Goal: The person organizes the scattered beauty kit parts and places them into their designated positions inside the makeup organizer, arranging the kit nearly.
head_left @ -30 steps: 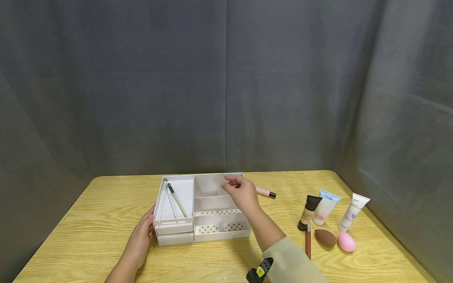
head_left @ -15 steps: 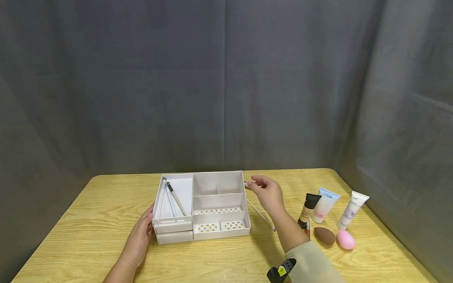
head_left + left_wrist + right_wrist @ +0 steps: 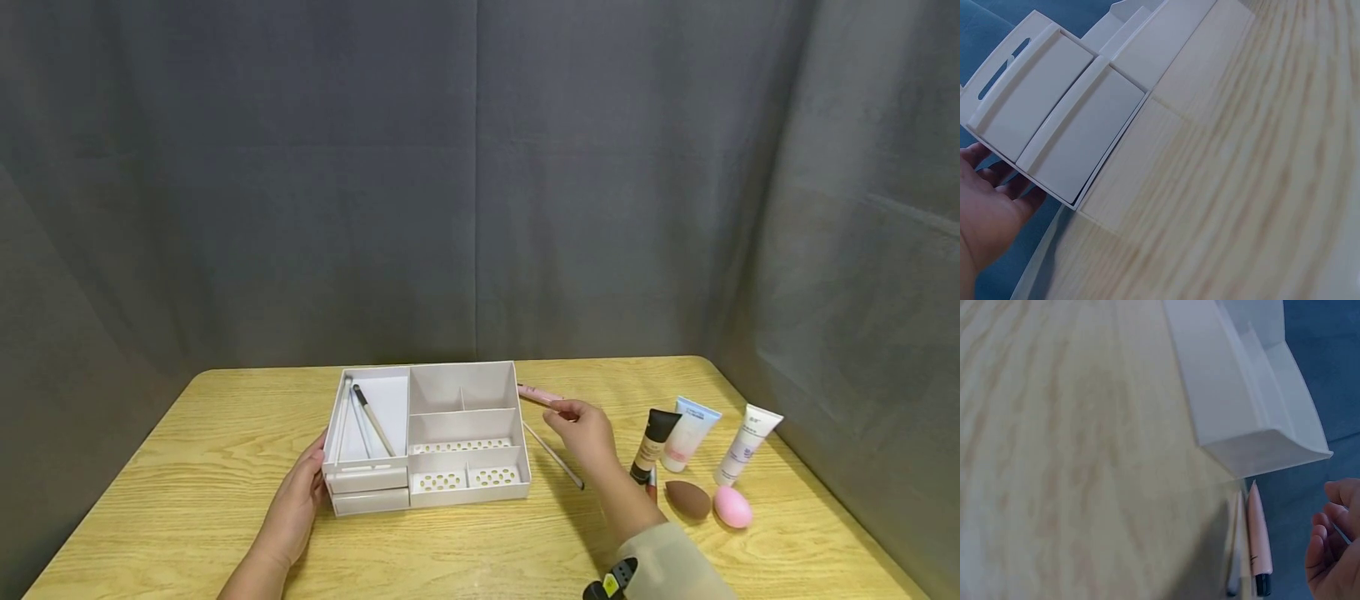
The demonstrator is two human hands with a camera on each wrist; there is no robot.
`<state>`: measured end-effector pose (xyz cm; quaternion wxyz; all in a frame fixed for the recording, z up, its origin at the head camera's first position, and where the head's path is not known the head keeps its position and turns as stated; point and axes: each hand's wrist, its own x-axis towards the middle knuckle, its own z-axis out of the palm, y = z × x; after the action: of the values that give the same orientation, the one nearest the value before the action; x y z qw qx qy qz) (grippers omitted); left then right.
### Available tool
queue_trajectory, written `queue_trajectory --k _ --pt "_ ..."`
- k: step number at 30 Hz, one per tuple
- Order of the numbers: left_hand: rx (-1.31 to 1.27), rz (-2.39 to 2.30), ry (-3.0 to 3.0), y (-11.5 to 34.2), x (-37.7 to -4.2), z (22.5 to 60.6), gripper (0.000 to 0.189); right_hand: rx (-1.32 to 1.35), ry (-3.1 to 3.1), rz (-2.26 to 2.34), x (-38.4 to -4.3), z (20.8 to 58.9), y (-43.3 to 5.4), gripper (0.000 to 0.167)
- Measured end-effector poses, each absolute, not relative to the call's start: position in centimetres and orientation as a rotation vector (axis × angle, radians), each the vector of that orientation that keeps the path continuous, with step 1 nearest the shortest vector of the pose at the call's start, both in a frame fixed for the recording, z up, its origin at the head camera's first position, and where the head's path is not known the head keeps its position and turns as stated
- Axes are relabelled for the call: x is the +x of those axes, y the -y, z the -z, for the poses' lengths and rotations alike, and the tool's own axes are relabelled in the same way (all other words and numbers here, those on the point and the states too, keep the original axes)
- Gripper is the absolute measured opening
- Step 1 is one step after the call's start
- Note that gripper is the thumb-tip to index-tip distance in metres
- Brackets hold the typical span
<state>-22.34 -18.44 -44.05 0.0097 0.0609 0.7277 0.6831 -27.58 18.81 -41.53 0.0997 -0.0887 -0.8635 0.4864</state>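
Note:
My left hand (image 3: 294,502) rests along the left side of a white desktop organizer (image 3: 468,497), its fingers against the outer wall beside two small drawers (image 3: 1082,125). Several slim makeup brushes (image 3: 375,421) lie in the organizer's long left compartment. My right hand (image 3: 588,435) hovers right of the organizer with fingers loosely bent. In the head view its fingertips overlap the end of a pink pen-shaped tube (image 3: 536,393); the right wrist view shows this tube (image 3: 1259,540), black-capped, lying apart from the hand (image 3: 1338,544). Next to it lies another thin brush (image 3: 553,456).
Farther right stand a black-capped foundation tube (image 3: 652,450), a blue-and-pink tube (image 3: 688,433) and a white tube (image 3: 746,446). Before them lie a brown makeup sponge (image 3: 688,500), a pink sponge (image 3: 732,507) and a partly hidden brown-handled brush (image 3: 652,485). Grey curtains (image 3: 480,183) enclose the wooden table (image 3: 187,500).
My right hand has moved right, from over the organizer's back compartments to beside the pink tube. The thin brush next to the organizer has come into sight. My left hand has stayed put.

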Motion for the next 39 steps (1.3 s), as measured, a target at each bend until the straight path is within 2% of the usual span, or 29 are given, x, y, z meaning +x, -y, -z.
queue_trajectory --k 16,39 --pt "0.201 -2.157 -2.266 18.5 -22.3 44.1 0.058 -0.254 2.778 -1.225 -27.5 44.7 -19.9 0.025" --pt "0.216 -2.152 -2.271 18.6 -22.4 44.1 0.058 -0.215 2.857 -0.955 -27.4 45.1 -19.8 0.009"
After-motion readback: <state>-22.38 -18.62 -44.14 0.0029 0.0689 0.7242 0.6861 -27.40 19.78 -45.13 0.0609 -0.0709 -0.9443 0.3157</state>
